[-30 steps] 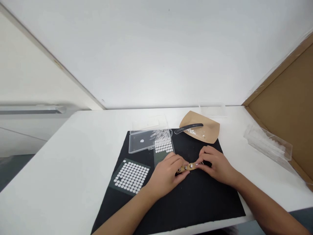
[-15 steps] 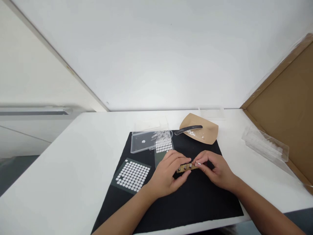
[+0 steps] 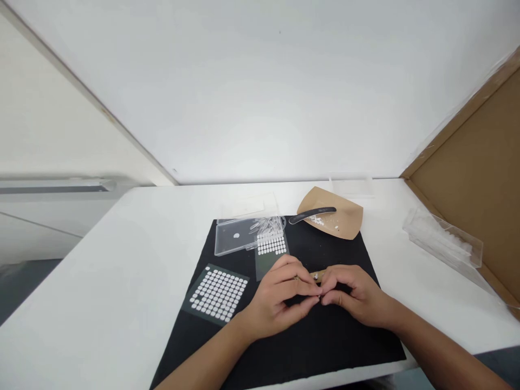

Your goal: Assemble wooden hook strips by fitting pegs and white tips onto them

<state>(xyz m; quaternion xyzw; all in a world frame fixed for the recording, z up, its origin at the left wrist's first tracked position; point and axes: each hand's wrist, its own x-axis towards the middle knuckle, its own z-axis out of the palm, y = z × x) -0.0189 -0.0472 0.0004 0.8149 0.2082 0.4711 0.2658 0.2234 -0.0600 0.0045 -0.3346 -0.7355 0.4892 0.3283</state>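
My left hand (image 3: 284,292) and my right hand (image 3: 353,295) meet fingertip to fingertip over the black mat. Both are closed in a pinch around a small white piece (image 3: 319,296), which the fingers mostly cover, so its shape cannot be made out. Just behind the fingertips lies a narrow tan strip (image 3: 320,274) with small metal posts on it. Much of that strip is hidden by my hands.
Left on the black mat (image 3: 325,352) lies a sheet of white oval stickers (image 3: 221,292), with a second sheet (image 3: 266,265) behind. Farther back are a clear plastic case (image 3: 231,244), a tan sheet (image 3: 349,216) bearing a dark curved nail file (image 3: 312,214), and a clear box (image 3: 442,238) at right.
My right hand has brought the small white piece from the strip's right end toward me and left. My left fingers have left the strip and closed in beside the right fingertips.
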